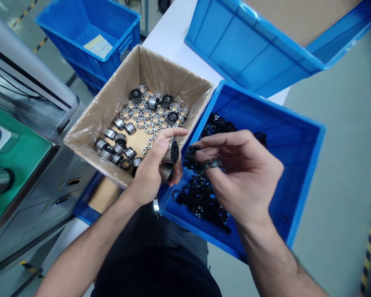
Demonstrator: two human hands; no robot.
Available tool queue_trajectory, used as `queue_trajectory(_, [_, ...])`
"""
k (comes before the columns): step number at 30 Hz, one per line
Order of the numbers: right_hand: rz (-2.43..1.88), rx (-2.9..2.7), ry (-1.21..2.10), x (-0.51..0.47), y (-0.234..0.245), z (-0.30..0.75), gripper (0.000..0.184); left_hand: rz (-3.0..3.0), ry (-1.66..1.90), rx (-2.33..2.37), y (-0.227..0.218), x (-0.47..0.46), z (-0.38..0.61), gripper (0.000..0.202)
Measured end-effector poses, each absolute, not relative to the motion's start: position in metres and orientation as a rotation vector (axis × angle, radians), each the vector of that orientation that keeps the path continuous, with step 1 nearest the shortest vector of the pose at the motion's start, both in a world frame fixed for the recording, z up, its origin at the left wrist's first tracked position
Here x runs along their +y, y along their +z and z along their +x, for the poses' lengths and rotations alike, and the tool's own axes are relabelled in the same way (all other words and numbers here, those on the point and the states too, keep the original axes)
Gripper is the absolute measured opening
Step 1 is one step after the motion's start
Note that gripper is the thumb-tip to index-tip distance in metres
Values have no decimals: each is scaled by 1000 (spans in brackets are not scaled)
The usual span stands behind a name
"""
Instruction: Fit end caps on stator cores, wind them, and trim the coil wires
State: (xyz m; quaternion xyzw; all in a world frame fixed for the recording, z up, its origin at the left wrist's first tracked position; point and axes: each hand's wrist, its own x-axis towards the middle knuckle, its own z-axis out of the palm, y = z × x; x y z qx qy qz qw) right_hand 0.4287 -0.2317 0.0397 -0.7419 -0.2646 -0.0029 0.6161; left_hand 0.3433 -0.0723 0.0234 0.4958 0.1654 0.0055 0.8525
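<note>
My left hand point(156, 167) is closed around a few metal bearing rings point(170, 154), held over the near corner of the cardboard box point(89, 123). One ring has a black insert facing out. My right hand point(239, 173) pinches black plastic rings point(204, 164) between thumb and fingers, just right of the left hand, above the blue bin point(297, 136). A pile of black plastic rings point(200, 198) lies in that bin. The box is lined with clear plastic and holds several loose metal rings point(145, 115).
A larger blue crate point(250, 45) with a cardboard sheet stands at the back right on the white table point(173, 33). Another blue crate point(86, 33) sits on the floor at the back left. A grey and green machine point(15, 136) fills the left side.
</note>
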Motion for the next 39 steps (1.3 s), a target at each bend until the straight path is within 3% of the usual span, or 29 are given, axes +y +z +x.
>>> queue_trajectory(26, [-1724, -1035, -212, -241, 38, 428, 26, 1182, -106, 162, 25, -68, 331, 66])
queue_trajectory(32, [-1713, -770, 118, -247, 47, 428, 16, 1187, -105, 143, 23, -70, 334, 67])
queue_trajectory(36, [-1717, -629, 235, -256, 63, 435, 12, 1140, 142, 324, 21, -69, 345, 69])
queue_trajectory(39, [-1643, -531, 316, -257, 74, 434, 27, 1087, 219, 467, 22, -68, 350, 56])
